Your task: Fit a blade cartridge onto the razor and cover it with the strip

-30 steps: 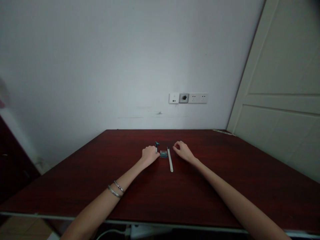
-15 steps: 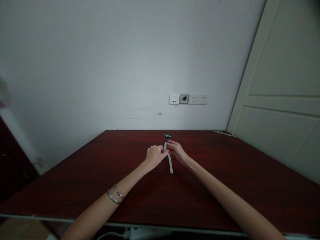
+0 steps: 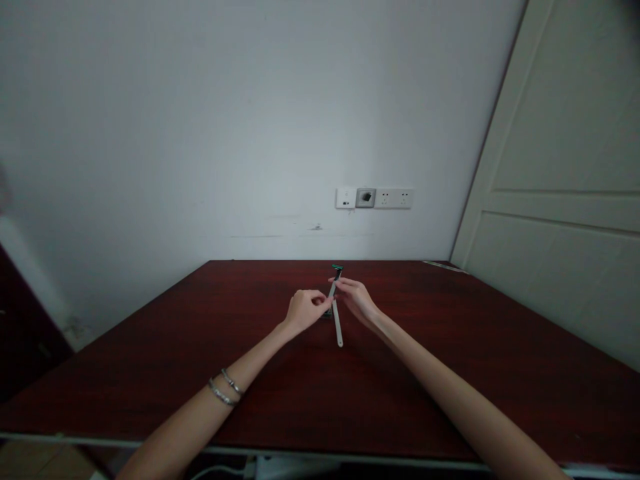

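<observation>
Both my hands meet over the middle of a dark red table (image 3: 200, 347). Between them a slim razor (image 3: 337, 273) with a green head points up and away from me. My right hand (image 3: 359, 300) pinches its handle just below the head. My left hand (image 3: 304, 309), fingers curled, grips the handle's lower end. Two thin bangles sit on my left forearm. A white stick-like handle (image 3: 339, 330) lies flat on the table below my hands, pointing toward me. A small dark box (image 3: 327, 313) is mostly hidden between my hands.
A white wall stands right behind the table, with a row of sockets (image 3: 374, 198) above it. A pale door (image 3: 565, 213) closes the right side. Dark furniture (image 3: 20, 333) stands at the far left. The table's near edge (image 3: 350, 460) has a light trim.
My left hand lifted the razor off the table and carried it right. My right hand came in and took hold below its head. The small box is now mostly covered.
</observation>
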The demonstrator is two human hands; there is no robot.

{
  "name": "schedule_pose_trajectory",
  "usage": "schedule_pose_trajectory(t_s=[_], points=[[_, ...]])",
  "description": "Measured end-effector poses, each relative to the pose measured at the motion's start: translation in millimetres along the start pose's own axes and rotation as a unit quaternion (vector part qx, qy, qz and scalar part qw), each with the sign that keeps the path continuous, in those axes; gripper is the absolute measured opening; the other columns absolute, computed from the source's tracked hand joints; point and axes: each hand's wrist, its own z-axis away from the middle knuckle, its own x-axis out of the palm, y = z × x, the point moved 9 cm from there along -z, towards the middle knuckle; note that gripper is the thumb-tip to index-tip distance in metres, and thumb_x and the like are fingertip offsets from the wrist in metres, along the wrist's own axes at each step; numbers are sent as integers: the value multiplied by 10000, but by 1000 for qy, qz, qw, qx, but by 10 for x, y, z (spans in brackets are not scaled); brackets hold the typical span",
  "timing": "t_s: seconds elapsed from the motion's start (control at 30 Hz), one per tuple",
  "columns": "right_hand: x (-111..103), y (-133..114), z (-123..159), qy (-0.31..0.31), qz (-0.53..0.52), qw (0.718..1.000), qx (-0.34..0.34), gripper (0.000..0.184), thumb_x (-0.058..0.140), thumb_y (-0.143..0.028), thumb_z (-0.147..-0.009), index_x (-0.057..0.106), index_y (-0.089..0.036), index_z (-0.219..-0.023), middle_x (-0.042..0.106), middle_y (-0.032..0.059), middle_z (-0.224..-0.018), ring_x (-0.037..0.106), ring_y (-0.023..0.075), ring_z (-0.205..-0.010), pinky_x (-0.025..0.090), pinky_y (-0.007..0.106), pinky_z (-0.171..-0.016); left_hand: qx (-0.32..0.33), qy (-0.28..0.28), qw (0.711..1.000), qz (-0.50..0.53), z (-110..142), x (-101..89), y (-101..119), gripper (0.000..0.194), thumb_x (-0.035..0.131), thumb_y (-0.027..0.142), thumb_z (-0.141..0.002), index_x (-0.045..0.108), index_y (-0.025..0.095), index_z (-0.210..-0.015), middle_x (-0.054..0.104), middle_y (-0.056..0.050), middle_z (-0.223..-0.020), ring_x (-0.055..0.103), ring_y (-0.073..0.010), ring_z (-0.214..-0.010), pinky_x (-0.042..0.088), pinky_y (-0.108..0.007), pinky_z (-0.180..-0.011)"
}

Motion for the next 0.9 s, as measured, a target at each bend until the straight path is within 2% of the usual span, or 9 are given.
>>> schedule_pose_trajectory(t_s=[0.1,0.2,0.27,0.33,0.4,0.47,0.67,0.77,0.9], points=[[-18,-125,-2,14,25,999,-25,275,740,-340,-576,704,-151,-772,634,38,-770,529,139,-686,389,269,-647,-35,48,992,111,-106,-129,-127,411,464,453,-797,639,145,-589,593,-29,-510,539,-131,-505,396,-235,-554],[0,-213,25,25,55,997,-45,292,739,-371,-584,686,-153,-772,647,43,-789,560,157,-728,399,282,-687,-112,72,957,259,-282,-168,-307,388,466,439,-786,612,132,-600,584,-38,-508,545,-134,-500,414,-230,-527],[44,-233,56,22,58,997,-52,295,735,-384,-592,661,-154,-762,655,49,-811,586,169,-757,412,285,-704,-177,52,912,366,-409,-84,-403,352,472,423,-776,615,123,-659,641,-75,-628,593,-155,-583,448,-239,-551],[102,-197,86,12,43,998,-38,315,727,-399,-603,622,-160,-780,657,53,-832,608,174,-748,430,286,-686,-225,5,852,472,-523,66,-420,354,441,415,-792,626,115,-761,677,-122,-822,632,-180,-734,490,-272,-662],[150,-133,111,1,23,1000,-17,344,723,-411,-610,577,-169,-805,655,47,-816,618,169,-703,444,283,-647,-254,-45,792,554,-606,216,-378,410,385,434,-814,625,105,-862,652,-155,-999,630,-199,-864,488,-306,-776],[180,-74,126,-8,7,1000,-7,367,727,-413,-613,538,-174,-818,644,29,-755,616,157,-654,454,283,-627,-276,-81,743,604,-646,346,-338,480,343,472,-823,610,93,-946,605,-177,-1106,614,-219,-938,475,-333,-831],[187,118,136,-7,-4,1000,10,378,712,-437,-640,476,-190,-803,530,-57,-590,541,100,-494,424,230,-499,-279,-139,641,702,-644,624,-218,614,302,526,-828,508,35,-1134,552,-237,-1152,574,-292,-1020,463,-413,-839],[236,166,153,-12,-21,1000,18,383,708,-444,-640,450,-193,-772,479,-77,-559,417,48,-404,307,178,-398,-268,-153,617,724,-630,671,-162,643,292,536,-830,466,28,-1184,544,-244,-1160,556,-311,-1047,453,-434,-847],[296,199,182,-16,-65,996,60,378,666,-475,-668,424,-192,-734,434,-85,-525,307,29,-370,202,162,-366,-256,-167,597,742,-605,684,-79,699,283,552,-830,420,-9,-1224,512,-262,-1198,516,-317,-1107,432,-409,-893]])
